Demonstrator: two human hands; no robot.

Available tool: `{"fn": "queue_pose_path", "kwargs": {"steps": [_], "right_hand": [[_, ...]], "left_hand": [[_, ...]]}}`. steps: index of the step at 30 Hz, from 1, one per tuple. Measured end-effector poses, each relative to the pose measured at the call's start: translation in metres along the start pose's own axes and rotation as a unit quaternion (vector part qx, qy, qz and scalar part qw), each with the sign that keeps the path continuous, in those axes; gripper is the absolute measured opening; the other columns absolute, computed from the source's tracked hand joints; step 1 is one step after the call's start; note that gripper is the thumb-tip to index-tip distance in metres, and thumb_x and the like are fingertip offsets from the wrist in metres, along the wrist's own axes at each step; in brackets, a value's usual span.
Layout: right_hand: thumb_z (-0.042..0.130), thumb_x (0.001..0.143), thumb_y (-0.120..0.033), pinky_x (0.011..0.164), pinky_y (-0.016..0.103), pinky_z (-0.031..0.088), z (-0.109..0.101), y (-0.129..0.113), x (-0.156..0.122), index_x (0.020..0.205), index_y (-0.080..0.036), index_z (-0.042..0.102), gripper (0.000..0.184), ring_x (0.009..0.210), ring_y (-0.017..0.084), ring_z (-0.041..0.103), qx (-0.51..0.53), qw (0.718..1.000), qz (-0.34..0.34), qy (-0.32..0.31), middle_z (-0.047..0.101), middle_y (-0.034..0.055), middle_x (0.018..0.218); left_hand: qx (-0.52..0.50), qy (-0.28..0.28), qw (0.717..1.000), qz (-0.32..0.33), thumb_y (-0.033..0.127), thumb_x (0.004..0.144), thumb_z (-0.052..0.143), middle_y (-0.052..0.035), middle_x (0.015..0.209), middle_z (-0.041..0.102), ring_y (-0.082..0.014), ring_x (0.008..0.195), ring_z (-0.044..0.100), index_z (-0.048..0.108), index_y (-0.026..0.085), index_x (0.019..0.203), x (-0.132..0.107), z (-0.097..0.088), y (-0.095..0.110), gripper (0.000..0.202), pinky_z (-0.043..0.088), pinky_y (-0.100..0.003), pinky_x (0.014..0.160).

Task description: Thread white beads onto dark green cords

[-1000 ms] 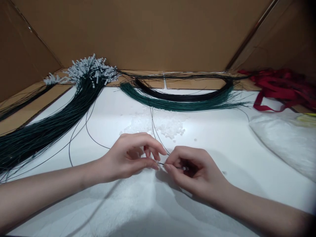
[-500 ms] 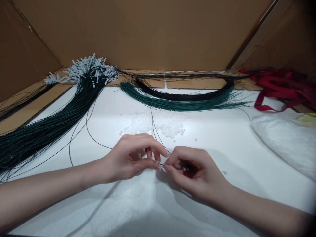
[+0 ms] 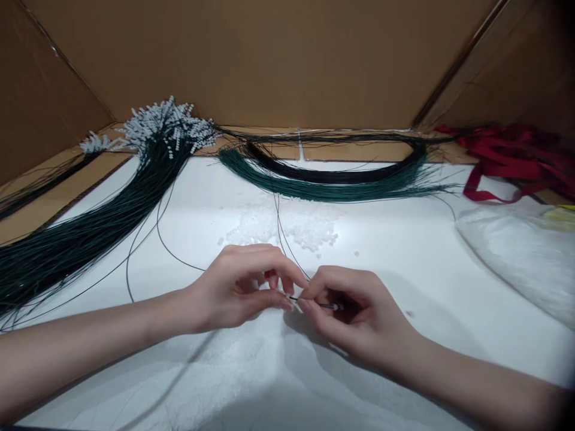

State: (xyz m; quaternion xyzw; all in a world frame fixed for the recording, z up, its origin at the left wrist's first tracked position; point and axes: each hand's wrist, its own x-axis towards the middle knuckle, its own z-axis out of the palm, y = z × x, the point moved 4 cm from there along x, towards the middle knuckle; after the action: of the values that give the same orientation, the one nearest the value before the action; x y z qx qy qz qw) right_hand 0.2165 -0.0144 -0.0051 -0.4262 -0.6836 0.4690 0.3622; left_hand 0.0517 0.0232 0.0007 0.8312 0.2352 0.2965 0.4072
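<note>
Near the middle of the white surface, my left hand and my right hand meet, fingertips almost touching. Both pinch a thin dark wire, which shows as a short stretch between them. My left thumb and fingers are closed at its left end, where a tiny pale bit shows, too small to make out. Inside the curl of my right hand the wire continues to a small white bead. Loose white beads lie scattered just beyond my hands.
A thick bundle of dark green wires with white beaded tips lies left. Green wires and black wires curve across the back. At right are red ribbon and a clear plastic bag. Cardboard walls enclose the surface.
Almost nothing differs. My left fingertips have shifted very slightly to the right and down along the wire; my right hand stays in place with its pinch.
</note>
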Motion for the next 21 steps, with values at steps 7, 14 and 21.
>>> {"fn": "queue_pose_path", "kwargs": {"steps": [7, 14, 21], "right_hand": [[0.060, 0.080, -0.011, 0.043, 0.017, 0.025, -0.0010, -0.0003, -0.0023, 0.066, -0.015, 0.056, 0.015, 0.050, 0.005, 0.032, -0.006, 1.000, -0.003, -0.001, 0.036, -0.0072, 0.056], [0.059, 0.079, -0.009, 0.044, 0.018, 0.025, -0.0004, -0.0011, -0.0009, 0.065, -0.016, 0.053, 0.017, 0.049, 0.005, 0.031, -0.014, 1.000, -0.014, 0.000, 0.034, -0.0073, 0.056], [0.058, 0.079, -0.009, 0.044, 0.019, 0.026, -0.0013, -0.0014, -0.0012, 0.066, -0.017, 0.053, 0.016, 0.050, 0.005, 0.032, -0.029, 0.999, -0.019, 0.005, 0.035, -0.0067, 0.057]], "left_hand": [[-0.001, 0.002, 1.000, 0.006, 0.017, 0.084, 0.071, -0.0015, 0.080, 0.066, -0.0094, 0.069, 0.057, 0.067, 0.019, 0.097, 0.0009, 0.0004, 0.0012, 0.013, 0.048, -0.021, 0.063], [0.007, 0.002, 1.000, 0.021, 0.016, 0.086, 0.069, -0.0028, 0.080, 0.068, -0.0106, 0.071, 0.060, 0.068, 0.017, 0.095, 0.0023, 0.0010, 0.0050, 0.010, 0.049, -0.021, 0.062], [0.031, 0.005, 0.999, 0.043, 0.015, 0.087, 0.067, -0.0033, 0.079, 0.066, -0.0104, 0.069, 0.058, 0.066, 0.016, 0.097, 0.0023, 0.0016, 0.0094, 0.010, 0.048, -0.020, 0.062]]}}
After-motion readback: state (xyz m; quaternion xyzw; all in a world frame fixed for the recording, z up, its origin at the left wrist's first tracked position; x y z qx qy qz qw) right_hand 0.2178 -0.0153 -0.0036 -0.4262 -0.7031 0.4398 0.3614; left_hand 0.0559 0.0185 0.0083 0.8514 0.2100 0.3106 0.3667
